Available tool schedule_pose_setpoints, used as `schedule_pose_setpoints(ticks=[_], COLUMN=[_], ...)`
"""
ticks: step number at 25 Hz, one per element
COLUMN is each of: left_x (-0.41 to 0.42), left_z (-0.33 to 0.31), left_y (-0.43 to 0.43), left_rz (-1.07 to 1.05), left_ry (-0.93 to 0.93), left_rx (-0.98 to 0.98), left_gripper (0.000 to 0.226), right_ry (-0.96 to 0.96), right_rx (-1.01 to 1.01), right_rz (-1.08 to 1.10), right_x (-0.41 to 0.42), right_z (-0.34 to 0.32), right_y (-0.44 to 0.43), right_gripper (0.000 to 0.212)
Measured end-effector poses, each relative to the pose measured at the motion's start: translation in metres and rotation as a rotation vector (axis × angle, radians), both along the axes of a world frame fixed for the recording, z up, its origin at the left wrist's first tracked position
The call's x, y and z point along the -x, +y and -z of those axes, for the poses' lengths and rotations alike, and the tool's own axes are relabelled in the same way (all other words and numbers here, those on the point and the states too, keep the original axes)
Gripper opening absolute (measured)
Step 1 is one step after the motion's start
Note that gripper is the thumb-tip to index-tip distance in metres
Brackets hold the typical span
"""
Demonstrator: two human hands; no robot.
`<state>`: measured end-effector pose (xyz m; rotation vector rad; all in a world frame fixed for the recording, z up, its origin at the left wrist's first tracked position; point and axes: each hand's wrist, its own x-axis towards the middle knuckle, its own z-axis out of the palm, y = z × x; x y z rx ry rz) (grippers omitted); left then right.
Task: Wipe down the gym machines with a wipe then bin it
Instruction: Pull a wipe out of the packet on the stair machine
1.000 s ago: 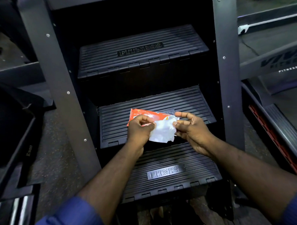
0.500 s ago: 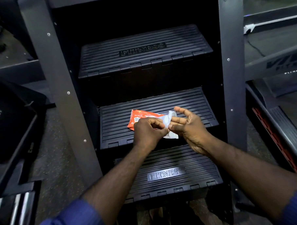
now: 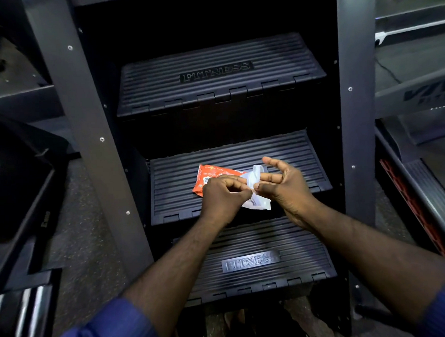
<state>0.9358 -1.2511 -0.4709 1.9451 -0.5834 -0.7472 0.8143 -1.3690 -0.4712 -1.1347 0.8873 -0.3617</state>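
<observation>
An orange wipe packet (image 3: pixel 211 176) lies on the middle step (image 3: pixel 287 150) of a black stair-climber machine. Just in front of it I hold a white wipe (image 3: pixel 258 201), bunched and partly folded, between both hands. My left hand (image 3: pixel 224 196) has its fingers curled and pinches the wipe's left edge. On the other side my right hand (image 3: pixel 284 184) pinches the wipe with thumb and finger, its other fingers spread. Part of the wipe is hidden behind my fingers.
Ribbed steps marked FITNESS sit above (image 3: pixel 219 71) and below (image 3: pixel 251 261) the middle one. Grey uprights (image 3: pixel 87 138) (image 3: pixel 358 111) frame the steps. A treadmill edge (image 3: pixel 421 200) lies at right, another black machine (image 3: pixel 16 192) at left, on speckled floor (image 3: pixel 87 250).
The wipe has gone from spread open between my hands to bunched and narrower. My hands have drawn closer together over the middle step.
</observation>
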Motion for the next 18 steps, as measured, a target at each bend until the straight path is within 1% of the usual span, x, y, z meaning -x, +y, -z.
schedule_pose_setpoints(ticks=[2,7,10,12,14,15,18], left_x=[-0.003,-0.009,-0.016,-0.023,-0.032,-0.037,-0.047], left_z=[0.0,0.002,0.003,0.005,0.007,0.008,0.011], left_y=[0.001,0.003,-0.001,-0.001,0.0,0.0,-0.002], left_rz=[-0.046,-0.126,-0.262,-0.351,-0.425,-0.473,-0.655], left_ry=[0.127,0.256,0.333,0.41,0.507,0.552,0.582], left_rx=[0.009,0.07,0.074,0.052,0.047,0.084,0.193], left_gripper=[0.014,0.004,0.011,0.015,0.019,0.021,0.028], right_ry=[0.014,0.11,0.227,0.289,0.314,0.314,0.279], right_rx=[0.012,0.105,0.159,0.179,0.13,0.09,-0.047], right_rz=[-0.021,-0.047,-0.016,0.055,0.162,0.213,0.378], right_x=[-0.002,-0.006,-0.008,-0.006,-0.001,0.003,0.012], right_z=[0.0,0.002,0.012,0.018,0.021,0.023,0.034], right_y=[-0.002,-0.005,-0.011,-0.016,-0.02,-0.022,-0.031], right_gripper=[0.077,0.073,0.058,0.049,0.042,0.037,0.032])
